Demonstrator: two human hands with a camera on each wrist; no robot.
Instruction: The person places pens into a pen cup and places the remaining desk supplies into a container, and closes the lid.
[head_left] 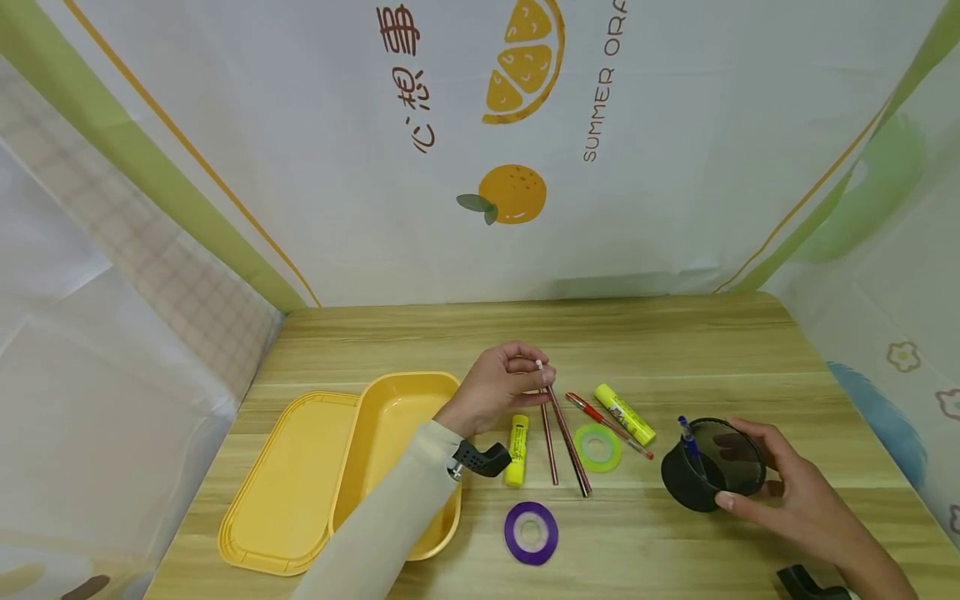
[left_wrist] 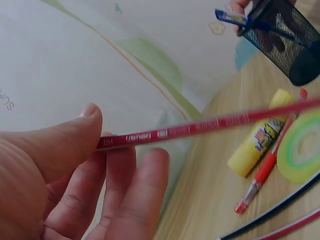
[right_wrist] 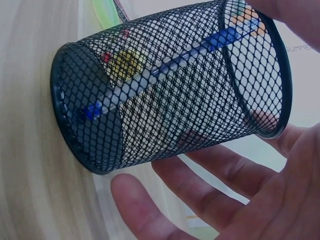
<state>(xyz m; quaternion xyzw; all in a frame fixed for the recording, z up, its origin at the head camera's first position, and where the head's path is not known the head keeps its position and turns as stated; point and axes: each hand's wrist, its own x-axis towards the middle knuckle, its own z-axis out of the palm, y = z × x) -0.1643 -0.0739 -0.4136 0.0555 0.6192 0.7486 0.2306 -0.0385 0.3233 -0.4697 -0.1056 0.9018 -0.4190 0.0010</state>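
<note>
Across the wood-grain tabletop [head_left: 637,550], the left sleeve [head_left: 386,512] hides part of a yellow box [head_left: 390,417]. Past purple tape [head_left: 513,542], the right hand [head_left: 806,500], partly veiled behind mesh, grips a black cup [head_left: 692,486] holding a blue pen [head_left: 688,437]. Farther, the left hand [head_left: 495,385] pinches a red pencil [left_wrist: 175,131], cut off by the left wrist view's edge. Behind, backdrop [head_left: 315,125] lettering runs out of frame.

Orange-printed backdrop [head_left: 555,142], probably cloth

Hands [head_left: 498,382] [head_left: 791,492] with pencil [head_left: 561,418] and black cup [head_left: 681,483]
</note>
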